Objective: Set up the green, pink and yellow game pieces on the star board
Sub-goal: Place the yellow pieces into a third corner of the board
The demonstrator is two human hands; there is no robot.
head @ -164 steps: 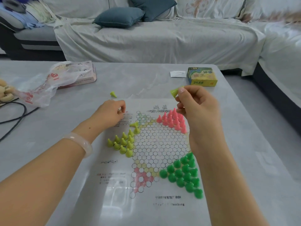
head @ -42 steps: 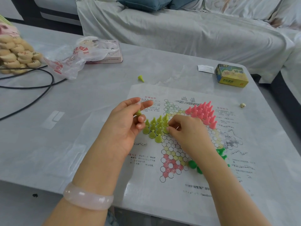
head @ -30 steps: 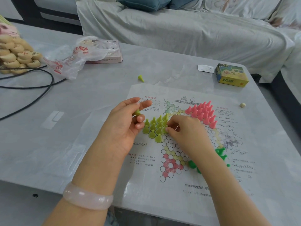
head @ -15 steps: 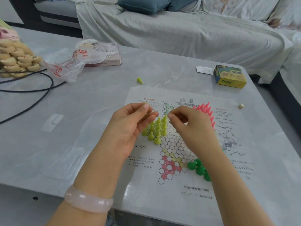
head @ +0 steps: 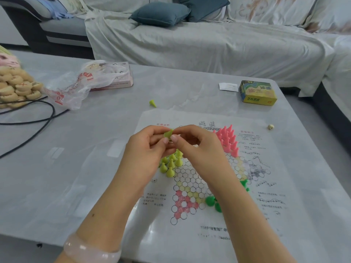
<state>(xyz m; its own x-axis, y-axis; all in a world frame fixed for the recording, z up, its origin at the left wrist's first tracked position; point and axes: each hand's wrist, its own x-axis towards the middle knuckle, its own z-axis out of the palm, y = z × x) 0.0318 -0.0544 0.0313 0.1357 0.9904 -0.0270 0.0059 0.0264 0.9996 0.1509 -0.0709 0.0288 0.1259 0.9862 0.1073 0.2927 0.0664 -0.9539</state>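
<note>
The paper star board lies flat on the grey table. Yellow pieces stand clustered in its left point, pink pieces in the upper right point, and green pieces in the lower right point, partly hidden by my right forearm. Above the yellow cluster my left hand and my right hand meet, both pinching one yellow piece between their fingertips. A single yellow piece lies on its side on the table beyond the board.
A yellow game box and a white slip sit at the back right, a small die right of the board. A plastic bag over a pink box, round wooden discs and a black cable occupy the left.
Both hands rose from the yellow cluster and came together. A yellow piece from my left hand is now pinched between the fingertips of both hands.
</note>
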